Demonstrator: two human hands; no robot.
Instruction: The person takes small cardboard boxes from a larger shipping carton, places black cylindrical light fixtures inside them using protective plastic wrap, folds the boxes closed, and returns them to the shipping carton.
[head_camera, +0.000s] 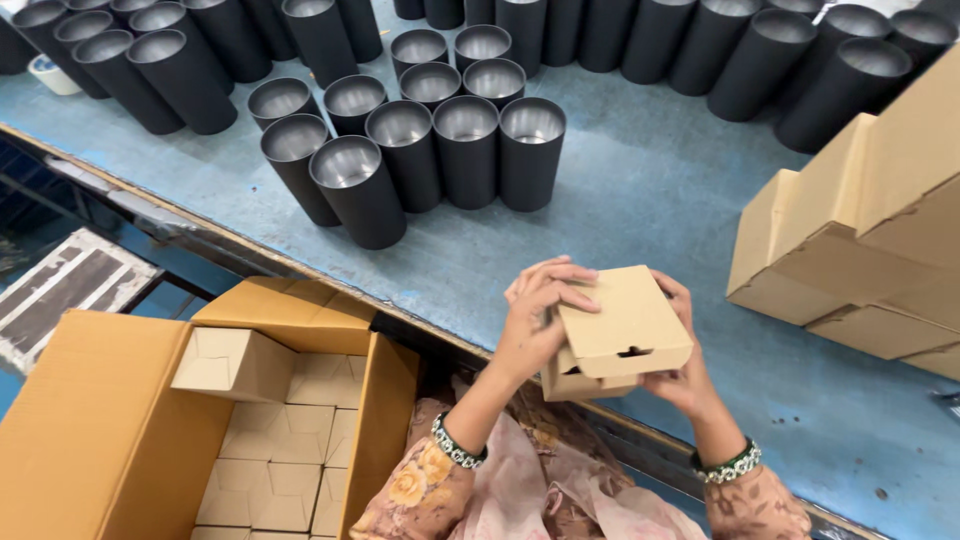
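Head view, only cam we've got: both our hands are up over the near edge of the blue table (640, 190), clamped on one small kraft box (622, 330). Left hand (535, 320) wraps the box's left side w/ fingers curled over the lid; right hand (688, 375) cups it from the right & underneath. Lid looks folded down, tab slot showing at the front edge, so we'd judge this box as closed or nearly so, though we can't tell if the tab is fully tucked. Box sits between the hands, off the table surface.

Below-left of the left hand, an open shipping carton (120, 420) holds rows of the same small boxes, packed flat-topped, plus one packed box (232, 362) sitting higher at the back corner. Carton looks mostly filled on the visible layer, w/ the upper layer only just begun, as far as we can see.

Beyond the hands, well apart, lots of black tumblers (465, 150) stand upright w/ steel insides showing, in clusters across the table. Those aren't boxed yet, so we'd say plenty is left.

Right of the right hand, a stack of flat-ish cardboard blanks/boxes (850, 240) rests on the table, near but not touching us.
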